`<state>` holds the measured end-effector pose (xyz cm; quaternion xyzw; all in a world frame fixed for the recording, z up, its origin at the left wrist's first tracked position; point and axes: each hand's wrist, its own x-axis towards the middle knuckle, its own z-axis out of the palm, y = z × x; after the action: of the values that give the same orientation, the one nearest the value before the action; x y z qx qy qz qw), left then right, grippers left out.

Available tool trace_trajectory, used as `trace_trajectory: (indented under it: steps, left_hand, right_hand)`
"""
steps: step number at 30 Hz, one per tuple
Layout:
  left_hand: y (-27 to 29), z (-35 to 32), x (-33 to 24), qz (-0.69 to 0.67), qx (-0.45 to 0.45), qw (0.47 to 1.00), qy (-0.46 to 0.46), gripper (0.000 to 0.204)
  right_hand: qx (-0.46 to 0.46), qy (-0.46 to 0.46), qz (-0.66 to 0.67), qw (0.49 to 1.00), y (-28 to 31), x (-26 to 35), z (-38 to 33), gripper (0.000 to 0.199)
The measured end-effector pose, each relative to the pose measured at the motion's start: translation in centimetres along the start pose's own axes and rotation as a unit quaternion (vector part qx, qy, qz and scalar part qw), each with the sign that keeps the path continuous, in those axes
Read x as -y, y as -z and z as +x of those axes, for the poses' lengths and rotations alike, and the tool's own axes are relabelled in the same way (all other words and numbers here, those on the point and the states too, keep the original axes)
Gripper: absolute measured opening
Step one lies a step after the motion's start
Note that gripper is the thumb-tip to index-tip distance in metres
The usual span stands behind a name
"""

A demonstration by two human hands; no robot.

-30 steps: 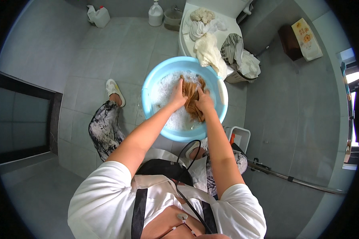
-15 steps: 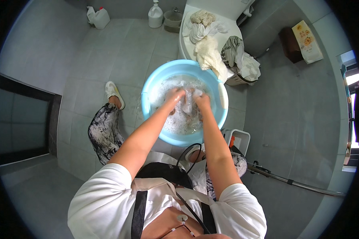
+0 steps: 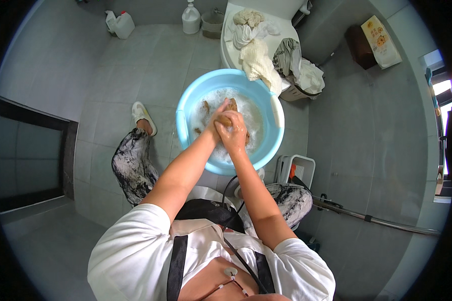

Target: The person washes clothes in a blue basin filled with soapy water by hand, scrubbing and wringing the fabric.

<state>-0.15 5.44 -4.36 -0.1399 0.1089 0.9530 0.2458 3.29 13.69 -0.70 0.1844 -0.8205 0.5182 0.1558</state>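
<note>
Closed around brown cloth [image 3: 233,105], left hand [image 3: 218,118] and right hand [image 3: 232,132] meet between the near and far edges of the blue basin [image 3: 213,77], where slick suds [image 3: 217,95] might make it slip.

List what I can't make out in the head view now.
All in the head view:
Brown cloth: full shape, hidden by both hands and suds.
Left hand: grip, partly covered by the right hand.
Light-blue basin: bottom, under suds.
Toilet tank: cut off by the upper edge.
</note>
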Motion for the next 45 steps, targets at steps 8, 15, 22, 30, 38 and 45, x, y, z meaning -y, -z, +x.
trace_trajectory:
  steps: [8, 15, 22, 30, 38, 45]
  left_hand:
    - [-1.9, 1.7, 2.1, 0.14, -0.274, 0.944, -0.12, 0.017]
    - [-1.1, 0.6, -6.5, 0.345, -0.239, 0.863, -0.28, 0.024]
    - [-3.8, -0.2, -7.5, 0.479, -0.125, 0.821, -0.284, 0.023]
    - [-0.9, -3.6, -4.4, 0.9, 0.049, 0.405, -0.151, 0.013]
    - [1.3, -2.0, -1.6, 0.973, -0.046, 0.172, -0.145, 0.059]
    - [3.4, 0.6, 0.5, 0.987, -0.079, 0.115, 0.085, 0.061]
  right_hand:
    - [-0.053, -0.124, -0.131, 0.982, 1.6, -4.5, 3.1, 0.024]
    - [0.013, -0.017, -0.246, 0.969, 7.4, -6.0, 5.1, 0.02]
    - [0.056, 0.086, -0.259, 0.96, 10.6, -4.5, 5.7, 0.029]
    - [0.317, 0.068, -0.33, 0.886, 11.4, -4.0, 1.0, 0.025]
    - [0.347, -0.098, -0.453, 0.815, 5.8, -6.2, 0.5, 0.058]
    - [0.541, -0.195, -0.449, 0.684, 1.9, -9.9, 0.0, 0.044]
